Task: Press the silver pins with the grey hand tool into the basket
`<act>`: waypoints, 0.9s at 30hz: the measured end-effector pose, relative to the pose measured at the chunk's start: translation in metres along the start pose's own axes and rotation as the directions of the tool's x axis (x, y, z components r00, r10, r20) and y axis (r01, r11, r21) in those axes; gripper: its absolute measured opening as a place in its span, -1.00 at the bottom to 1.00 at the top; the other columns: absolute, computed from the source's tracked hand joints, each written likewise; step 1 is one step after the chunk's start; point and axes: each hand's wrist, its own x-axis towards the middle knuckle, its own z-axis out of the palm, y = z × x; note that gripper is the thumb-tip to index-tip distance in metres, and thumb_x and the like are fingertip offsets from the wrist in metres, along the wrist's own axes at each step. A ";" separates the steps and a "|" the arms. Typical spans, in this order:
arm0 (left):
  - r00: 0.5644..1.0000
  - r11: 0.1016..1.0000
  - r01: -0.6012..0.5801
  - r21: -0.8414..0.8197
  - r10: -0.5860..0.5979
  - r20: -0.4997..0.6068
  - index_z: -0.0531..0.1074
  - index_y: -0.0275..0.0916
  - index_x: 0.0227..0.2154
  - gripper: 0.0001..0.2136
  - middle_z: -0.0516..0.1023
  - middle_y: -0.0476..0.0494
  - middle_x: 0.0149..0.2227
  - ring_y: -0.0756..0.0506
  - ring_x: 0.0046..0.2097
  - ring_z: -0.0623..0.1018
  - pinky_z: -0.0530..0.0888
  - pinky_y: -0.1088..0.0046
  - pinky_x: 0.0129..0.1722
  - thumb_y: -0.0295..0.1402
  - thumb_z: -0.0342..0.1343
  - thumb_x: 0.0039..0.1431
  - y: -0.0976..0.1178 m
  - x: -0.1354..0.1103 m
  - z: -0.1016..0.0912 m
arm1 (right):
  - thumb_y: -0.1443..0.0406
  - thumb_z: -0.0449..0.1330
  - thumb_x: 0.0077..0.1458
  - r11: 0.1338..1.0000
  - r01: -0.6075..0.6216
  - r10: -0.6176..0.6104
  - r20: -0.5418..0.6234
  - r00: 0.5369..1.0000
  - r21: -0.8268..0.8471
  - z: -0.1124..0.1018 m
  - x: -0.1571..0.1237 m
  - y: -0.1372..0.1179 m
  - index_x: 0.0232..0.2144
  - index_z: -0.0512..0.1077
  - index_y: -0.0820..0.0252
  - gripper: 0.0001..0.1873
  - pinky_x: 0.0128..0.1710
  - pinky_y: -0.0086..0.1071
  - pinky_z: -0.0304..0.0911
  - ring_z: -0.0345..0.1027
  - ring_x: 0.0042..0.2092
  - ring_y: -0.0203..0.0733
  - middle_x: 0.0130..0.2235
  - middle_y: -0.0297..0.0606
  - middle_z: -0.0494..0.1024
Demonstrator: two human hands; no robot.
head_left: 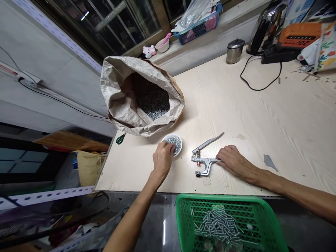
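My left hand (pixel 163 156) is at the right rim of nothing else but a small white bowl (pixel 181 148), its fingertips pinched together over the small shiny metal pieces (pixel 173 140) inside. What sits between those fingertips is hidden. To the right, my right hand (pixel 231 160) is closed around the lower handle of silver snap-fastener pliers (pixel 206 161), which lie on the table with the upper handle raised and the jaw facing left. A red-tipped spring post shows in the jaw. Behind the bowl stands a large open woven sack (pixel 119 94) with many small metal pieces in it.
A green plastic basket (pixel 181 210) with a heap of metal screw-like pieces sits below the front edge of the wooden table (pixel 215 112). Green-handled scissors (pixel 120 139) lie at the left edge. A lidded metal canister (pixel 235 51), a kettle and a cable are at the back right.
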 end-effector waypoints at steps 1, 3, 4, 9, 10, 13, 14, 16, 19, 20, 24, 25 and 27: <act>1.000 0.998 -0.003 0.056 0.001 0.029 0.56 -0.18 -0.25 -0.81 0.53 -0.17 -0.21 -0.15 -0.13 0.51 0.43 0.43 -0.33 -0.40 0.03 0.25 0.000 0.004 0.003 | 0.28 -0.13 0.33 1.000 0.001 -0.001 -0.005 1.000 -0.007 0.001 0.000 0.000 -0.36 0.31 0.16 -0.72 -0.18 -0.22 0.01 0.15 -0.29 -0.15 -0.35 -0.23 0.41; 0.998 0.992 -0.008 0.129 -0.001 0.068 0.57 -0.19 -0.30 -0.80 0.54 -0.20 -0.22 -0.18 -0.11 0.50 0.42 0.42 -0.35 -0.43 0.02 0.24 0.002 0.008 0.006 | 0.28 -0.13 0.33 1.000 0.007 -0.007 -0.012 1.000 -0.019 0.001 0.000 0.000 -0.35 0.31 0.16 -0.72 -0.17 -0.22 0.01 0.16 -0.29 -0.15 -0.35 -0.23 0.41; 0.997 0.991 -0.007 0.135 -0.003 0.076 0.57 -0.20 -0.31 -0.79 0.54 -0.20 -0.23 -0.18 -0.12 0.50 0.42 0.41 -0.34 -0.45 0.01 0.24 0.003 0.009 0.007 | 0.28 -0.12 0.33 1.000 0.011 -0.012 -0.013 1.000 -0.023 0.002 0.000 0.001 -0.35 0.32 0.17 -0.73 -0.17 -0.22 0.01 0.16 -0.29 -0.15 -0.36 -0.23 0.41; 0.995 0.997 0.036 -0.068 -0.029 0.091 0.55 -0.27 -0.34 -0.82 0.55 -0.17 -0.29 -0.12 -0.24 0.52 0.42 0.41 -0.26 -0.49 0.02 0.21 -0.005 0.014 0.007 | 0.29 -0.13 0.34 0.999 0.022 -0.023 -0.027 0.999 -0.033 0.001 0.001 0.000 -0.36 0.31 0.18 -0.72 -0.17 -0.25 0.02 0.16 -0.29 -0.17 -0.37 -0.24 0.40; 0.996 0.992 0.048 -0.118 -0.038 0.086 0.54 -0.27 -0.32 -0.82 0.55 -0.16 -0.29 -0.11 -0.25 0.53 0.42 0.41 -0.24 -0.50 0.02 0.20 -0.008 0.015 0.006 | 0.29 -0.13 0.35 0.999 0.029 -0.030 -0.036 0.999 -0.034 0.001 0.001 0.000 -0.36 0.31 0.18 -0.71 -0.17 -0.25 0.01 0.15 -0.30 -0.17 -0.37 -0.25 0.40; 0.998 0.984 0.051 -0.171 -0.047 0.032 0.52 -0.30 -0.29 -0.84 0.53 -0.18 -0.29 -0.12 -0.26 0.52 0.43 0.38 -0.21 -0.50 0.03 0.20 -0.017 0.014 0.001 | 0.29 -0.15 0.35 0.998 0.039 -0.042 -0.067 0.997 -0.040 0.002 0.001 -0.001 -0.36 0.31 0.19 -0.70 -0.18 -0.26 0.01 0.13 -0.30 -0.18 -0.38 -0.25 0.39; 0.999 0.988 0.037 -0.151 -0.037 0.005 0.52 -0.32 -0.30 -0.84 0.51 -0.20 -0.29 -0.13 -0.25 0.51 0.43 0.36 -0.21 -0.50 0.02 0.20 -0.019 0.012 -0.001 | 0.29 -0.15 0.35 0.998 0.039 -0.043 -0.075 0.996 -0.045 0.002 0.001 -0.001 -0.37 0.31 0.19 -0.70 -0.18 -0.25 0.00 0.13 -0.30 -0.18 -0.38 -0.25 0.38; 0.998 0.994 -0.023 -0.104 0.017 -0.053 0.51 -0.34 -0.30 -0.84 0.48 -0.23 -0.30 -0.17 -0.22 0.49 0.43 0.33 -0.21 -0.49 0.01 0.22 -0.019 0.004 -0.003 | 0.32 -0.13 0.34 0.997 0.046 -0.051 -0.074 0.996 -0.065 0.002 0.001 -0.002 -0.37 0.31 0.19 -0.71 -0.17 -0.24 0.00 0.12 -0.30 -0.17 -0.38 -0.25 0.38; 0.981 0.980 -0.176 -0.092 0.167 -0.100 0.48 -0.32 -0.25 -0.80 0.45 -0.23 -0.29 -0.16 -0.20 0.46 0.44 0.33 -0.22 -0.51 -0.07 0.26 -0.009 -0.020 0.001 | 0.36 -0.10 0.32 0.993 0.060 -0.065 -0.043 0.997 -0.102 0.000 0.001 -0.003 -0.38 0.32 0.19 -0.74 -0.17 -0.24 -0.01 0.12 -0.29 -0.17 -0.38 -0.25 0.38; 0.971 0.968 -0.229 -0.102 0.221 -0.090 0.46 -0.30 -0.23 -0.78 0.45 -0.22 -0.28 -0.15 -0.20 0.45 0.44 0.34 -0.22 -0.53 -0.09 0.27 -0.005 -0.030 0.004 | 0.36 -0.10 0.31 0.993 0.060 -0.063 -0.027 0.998 -0.104 -0.001 0.002 -0.003 -0.39 0.32 0.19 -0.74 -0.17 -0.24 -0.01 0.12 -0.28 -0.16 -0.38 -0.25 0.38; 0.935 0.937 -0.341 -0.081 0.346 0.074 0.41 -0.27 -0.17 -0.77 0.44 -0.20 -0.23 -0.13 -0.20 0.43 0.45 0.37 -0.24 -0.58 -0.11 0.25 0.013 -0.065 0.020 | 0.33 -0.06 0.30 0.999 0.034 -0.033 0.029 0.999 -0.037 -0.009 0.002 -0.004 -0.37 0.36 0.20 -0.76 -0.17 -0.22 -0.02 0.13 -0.26 -0.15 -0.33 -0.22 0.41; 0.929 0.939 -0.340 -0.053 0.344 0.135 0.41 -0.27 -0.17 -0.76 0.44 -0.19 -0.23 -0.13 -0.20 0.43 0.46 0.36 -0.24 -0.60 -0.11 0.23 0.016 -0.070 0.023 | 0.31 -0.05 0.29 1.000 0.024 -0.023 0.033 0.999 -0.010 -0.010 0.003 -0.005 -0.33 0.37 0.21 -0.77 -0.16 -0.22 -0.02 0.14 -0.25 -0.15 -0.32 -0.21 0.42; 0.918 0.948 -0.319 -0.005 0.311 0.247 0.40 -0.27 -0.16 -0.72 0.46 -0.19 -0.23 -0.14 -0.18 0.44 0.46 0.35 -0.22 -0.65 -0.10 0.18 0.018 -0.074 0.026 | 0.27 -0.03 0.29 1.000 0.006 -0.006 0.036 0.999 0.023 -0.012 0.003 -0.006 -0.21 0.40 0.21 -0.78 -0.14 -0.20 -0.03 0.16 -0.22 -0.13 -0.28 -0.20 0.44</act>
